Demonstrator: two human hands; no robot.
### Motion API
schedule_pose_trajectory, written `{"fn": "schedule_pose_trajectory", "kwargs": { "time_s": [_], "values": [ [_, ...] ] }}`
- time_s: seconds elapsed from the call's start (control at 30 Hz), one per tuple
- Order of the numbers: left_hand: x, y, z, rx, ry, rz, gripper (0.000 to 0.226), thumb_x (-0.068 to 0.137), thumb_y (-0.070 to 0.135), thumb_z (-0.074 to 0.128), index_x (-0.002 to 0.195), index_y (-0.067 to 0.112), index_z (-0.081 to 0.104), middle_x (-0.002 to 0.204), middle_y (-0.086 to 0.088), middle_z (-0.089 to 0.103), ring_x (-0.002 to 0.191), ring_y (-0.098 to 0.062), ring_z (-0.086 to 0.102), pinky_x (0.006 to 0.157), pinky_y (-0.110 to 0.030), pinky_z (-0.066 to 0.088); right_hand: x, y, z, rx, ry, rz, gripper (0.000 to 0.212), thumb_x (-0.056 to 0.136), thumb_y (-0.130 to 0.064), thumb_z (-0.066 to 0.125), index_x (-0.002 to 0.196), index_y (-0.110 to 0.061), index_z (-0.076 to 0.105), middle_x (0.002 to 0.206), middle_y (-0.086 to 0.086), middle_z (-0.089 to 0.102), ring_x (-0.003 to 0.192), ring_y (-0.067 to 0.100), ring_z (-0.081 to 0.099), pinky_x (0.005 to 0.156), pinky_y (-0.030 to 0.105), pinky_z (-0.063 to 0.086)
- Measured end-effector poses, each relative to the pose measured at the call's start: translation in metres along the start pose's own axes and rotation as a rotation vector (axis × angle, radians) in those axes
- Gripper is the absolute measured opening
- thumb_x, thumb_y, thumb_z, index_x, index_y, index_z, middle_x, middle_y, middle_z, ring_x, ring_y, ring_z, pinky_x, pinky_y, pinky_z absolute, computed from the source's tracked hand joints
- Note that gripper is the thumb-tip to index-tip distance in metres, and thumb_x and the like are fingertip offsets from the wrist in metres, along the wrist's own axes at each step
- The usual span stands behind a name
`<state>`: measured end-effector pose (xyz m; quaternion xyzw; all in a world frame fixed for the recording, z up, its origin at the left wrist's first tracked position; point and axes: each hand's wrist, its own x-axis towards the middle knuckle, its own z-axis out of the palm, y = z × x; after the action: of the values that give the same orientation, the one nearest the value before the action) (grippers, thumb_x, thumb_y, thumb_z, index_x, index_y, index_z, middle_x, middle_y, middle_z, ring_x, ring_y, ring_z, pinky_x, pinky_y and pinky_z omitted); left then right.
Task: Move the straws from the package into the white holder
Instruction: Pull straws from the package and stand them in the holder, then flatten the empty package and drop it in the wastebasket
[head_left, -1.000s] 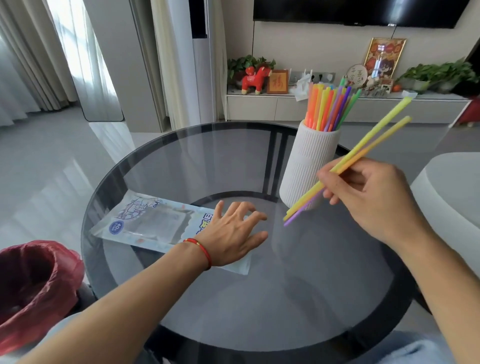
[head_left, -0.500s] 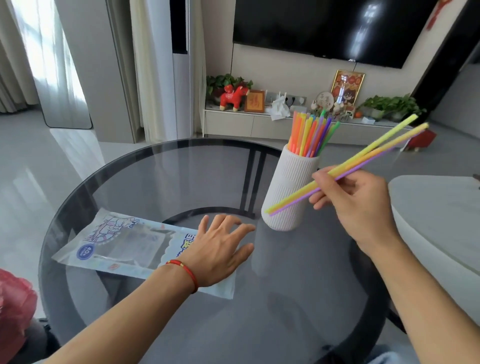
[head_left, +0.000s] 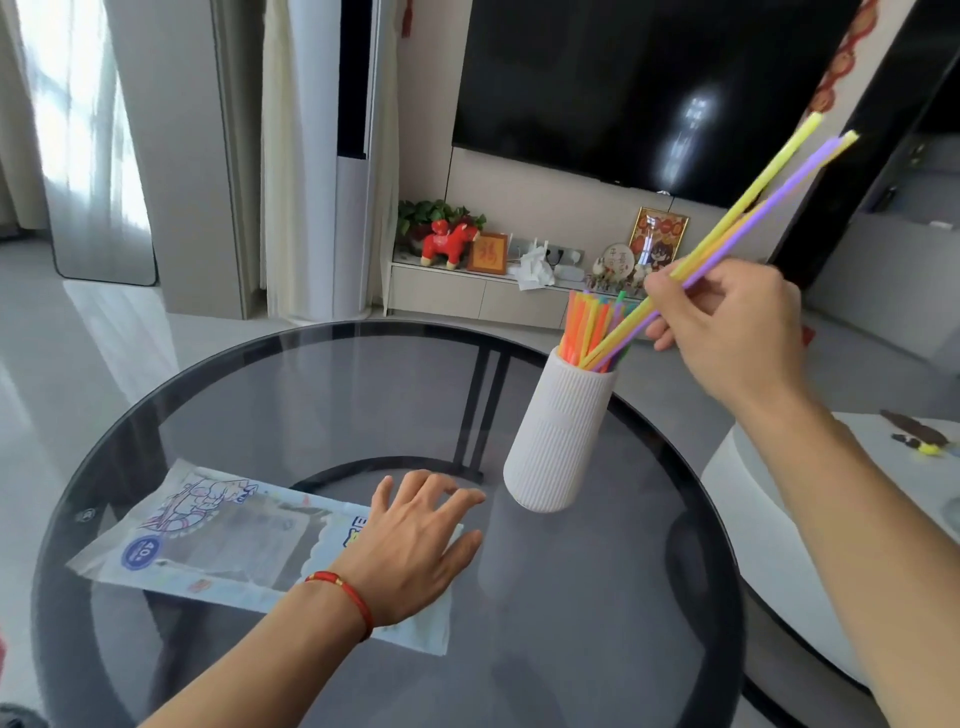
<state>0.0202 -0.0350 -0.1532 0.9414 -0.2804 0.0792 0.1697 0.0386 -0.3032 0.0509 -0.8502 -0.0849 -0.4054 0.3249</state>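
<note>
Before us stands a round smoked-glass table with a dark rim (head_left: 171, 410). Beyond it we see a large black wall-mounted television (head_left: 639, 88) above a low pale cabinet (head_left: 441, 293) — on it a red toy horse (head_left: 449, 243), a gold-framed picture (head_left: 658, 239) and a crumpled white tissue (head_left: 532, 267). At right, a rounded white side table (head_left: 769, 467).

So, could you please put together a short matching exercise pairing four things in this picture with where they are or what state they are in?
Things:
1. left hand
2. right hand
3. white ribbed holder
4. straw package

States:
A. stands upright on the glass table, with straws in it
B. lies flat on the table
C. pinches a few long straws, their lower ends at the holder's mouth
D. rests open on the package's end

Pairs: 1-D, 2-C, 3-A, 4-B
</note>
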Motion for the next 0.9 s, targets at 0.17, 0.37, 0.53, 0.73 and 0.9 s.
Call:
{"fn": "schedule_pose_trajectory", "kwargs": {
  "time_s": [0.17, 0.37, 0.53, 0.73, 0.9],
  "values": [
    [-0.001, 0.0, -0.003, -0.027, 0.016, -0.01, 0.046, 0.1, 0.054, 0.026, 0.141, 0.038, 0.037, 0.136, 0.009, 0.044, 0.129, -0.017, 0.034, 0.114, -0.048, 0.028, 0.007, -0.006, 0.015, -0.141, -0.132, 0.078, 0.022, 0.097, -0.03, 0.074, 0.082, -0.013, 0.074, 0.061, -0.013, 0.066, 0.046, -0.011, 0.061, 0.047, 0.0, 0.04],
    [-0.001, 0.001, -0.003, -0.03, 0.002, -0.025, 0.046, 0.099, 0.055, 0.023, 0.142, 0.04, 0.033, 0.138, 0.01, 0.04, 0.13, -0.017, 0.032, 0.115, -0.049, 0.027, 0.011, -0.011, 0.023, -0.225, -0.169, 0.114, 0.021, 0.09, -0.046, 0.078, 0.089, -0.026, 0.072, 0.078, -0.012, 0.067, 0.072, -0.002, 0.059, 0.059, 0.021, 0.042],
    [0.001, 0.001, -0.004, -0.031, -0.011, -0.036, 0.047, 0.1, 0.055, 0.023, 0.143, 0.041, 0.031, 0.141, 0.01, 0.038, 0.133, -0.016, 0.029, 0.116, -0.049, 0.026, 0.022, -0.018, 0.029, -0.231, -0.038, 0.071, 0.021, 0.095, -0.031, 0.074, 0.093, -0.01, 0.076, 0.079, -0.001, 0.069, 0.064, 0.0, 0.055, 0.056, 0.015, 0.038],
    [0.001, 0.001, -0.01, -0.051, 0.001, -0.045, 0.046, 0.101, 0.053, 0.027, 0.144, 0.039, 0.033, 0.142, 0.009, 0.039, 0.133, -0.017, 0.03, 0.116, -0.047, 0.026, 0.013, -0.019, 0.039, -0.363, -0.155, 0.142, 0.036, 0.092, -0.037, 0.077, 0.116, -0.01, 0.071, 0.12, 0.012, 0.064, 0.104, 0.027, 0.063, 0.081, 0.035, 0.05],
    [0.001, 0.002, -0.012, -0.059, 0.014, -0.047, 0.046, 0.101, 0.052, 0.029, 0.144, 0.038, 0.034, 0.142, 0.009, 0.039, 0.133, -0.016, 0.03, 0.117, -0.046, 0.025, 0.022, -0.033, 0.037, -0.294, -0.076, -0.132, 0.069, 0.1, -0.02, 0.067, 0.16, -0.006, 0.035, 0.164, 0.016, 0.041, 0.148, 0.029, 0.043, 0.117, 0.034, 0.035]
  ]
}}
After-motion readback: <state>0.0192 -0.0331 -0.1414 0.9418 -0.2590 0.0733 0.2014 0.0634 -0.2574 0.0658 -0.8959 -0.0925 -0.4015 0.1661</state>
